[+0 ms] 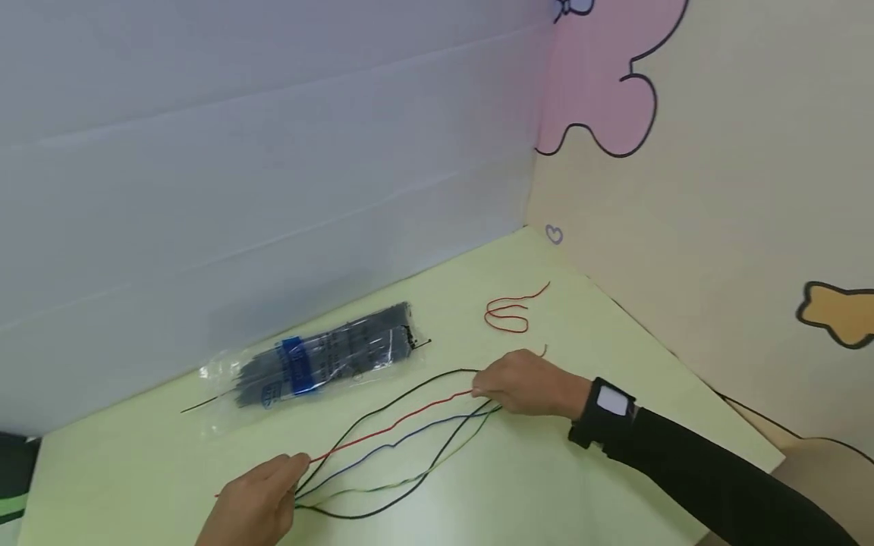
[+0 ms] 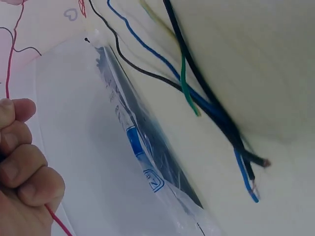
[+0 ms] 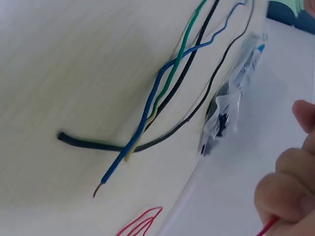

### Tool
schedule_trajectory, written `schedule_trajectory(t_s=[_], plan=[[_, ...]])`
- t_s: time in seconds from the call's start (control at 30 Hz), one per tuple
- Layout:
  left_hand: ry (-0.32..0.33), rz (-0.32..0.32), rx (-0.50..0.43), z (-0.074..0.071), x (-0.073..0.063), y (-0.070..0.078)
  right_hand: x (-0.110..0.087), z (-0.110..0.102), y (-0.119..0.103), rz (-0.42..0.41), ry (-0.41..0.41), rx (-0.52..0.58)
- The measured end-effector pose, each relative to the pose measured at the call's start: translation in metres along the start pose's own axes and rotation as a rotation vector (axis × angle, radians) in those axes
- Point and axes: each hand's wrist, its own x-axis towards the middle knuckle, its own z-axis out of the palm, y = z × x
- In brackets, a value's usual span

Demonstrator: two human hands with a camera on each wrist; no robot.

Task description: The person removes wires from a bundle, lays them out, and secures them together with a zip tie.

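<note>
A thin red wire (image 1: 392, 422) stretches above the table between both hands. My left hand (image 1: 256, 497) grips it near its left end, with curled fingers (image 2: 29, 182) and a short tail coming out below in the left wrist view. At the other end, my right hand (image 1: 526, 383) pinches the same wire. Beneath it lie a blue wire (image 1: 375, 453), a yellow-green wire (image 1: 382, 487) and two black wires (image 1: 355, 518), bunched at both ends. Bare copper shows at the blue wire's tip (image 3: 97, 190) in the right wrist view.
Behind the wires lies a clear plastic bag (image 1: 355, 345) of dark cable ties with a blue band. A separate, bent red wire (image 1: 508, 330) rests further back on the pale table (image 1: 614, 470). A white wall (image 1: 273, 189) and a painted wall (image 1: 717, 227) border the table.
</note>
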Motion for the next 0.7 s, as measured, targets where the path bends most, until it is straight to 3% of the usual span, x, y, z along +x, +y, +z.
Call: schedule_trajectory(t_s=[0.1,0.2,0.33,0.5,0.57,0.7], plan=[[0.009,0.104,-0.011,0.009,0.009,0.004,-0.018,-0.009,0.009,0.097,-0.009,0.14],[0.043,0.133,-0.011,0.011,0.01,0.007,-0.024,-0.012,0.015,0.177,-0.02,0.218],[0.011,0.081,-0.043,0.016,0.007,0.009,-0.028,-0.014,0.021,0.251,-0.015,0.27],[-0.016,0.113,-0.08,0.025,0.002,0.015,-0.039,-0.017,0.024,0.427,-0.09,0.385],[-0.041,0.09,-0.077,0.025,0.0,0.017,-0.039,-0.017,0.025,0.481,-0.125,0.363],[-0.125,-0.022,-0.094,0.017,-0.014,0.02,-0.03,-0.013,0.026,0.506,-0.162,0.219]])
